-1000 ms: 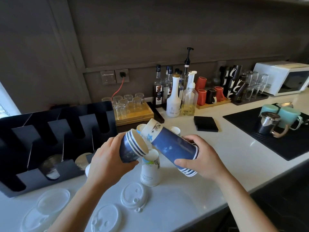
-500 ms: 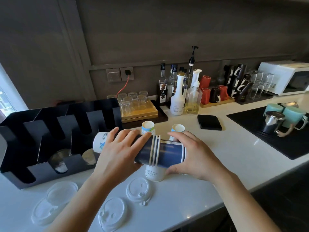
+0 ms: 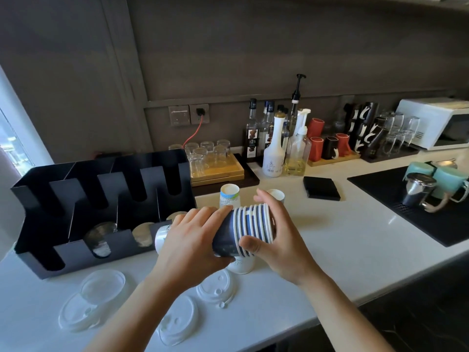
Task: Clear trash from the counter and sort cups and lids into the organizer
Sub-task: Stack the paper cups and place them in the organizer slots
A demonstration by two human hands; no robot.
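I hold a nested stack of dark blue paper cups (image 3: 250, 231) sideways above the counter, its white base pointing left toward the black organizer (image 3: 101, 196). My left hand (image 3: 193, 237) wraps the stack's body, and my right hand (image 3: 276, 240) grips the white-rimmed open end. Under the stack stands a white paper cup (image 3: 241, 265), partly hidden. Two more white cups stand upside down behind my hands, one (image 3: 229, 198) with a green band and one (image 3: 276, 194) mostly covered by my fingers. Several clear and white plastic lids (image 3: 217, 288) lie along the counter's near side. Two organizer slots hold lids (image 3: 100, 236).
Behind the organizer a wooden tray carries upturned glasses (image 3: 210, 154). Syrup and pump bottles (image 3: 274, 146) stand at the wall, with mugs on a rack (image 3: 330, 146) and a white microwave (image 3: 436, 123) to the right. A black pad (image 3: 321, 188) and a dark mat with teal mugs (image 3: 426, 184) lie right.
The two groups of blue cups have been pushed together into one tighter stack. The stack has swung level and points left toward the organizer. The camera view shifted slightly left.
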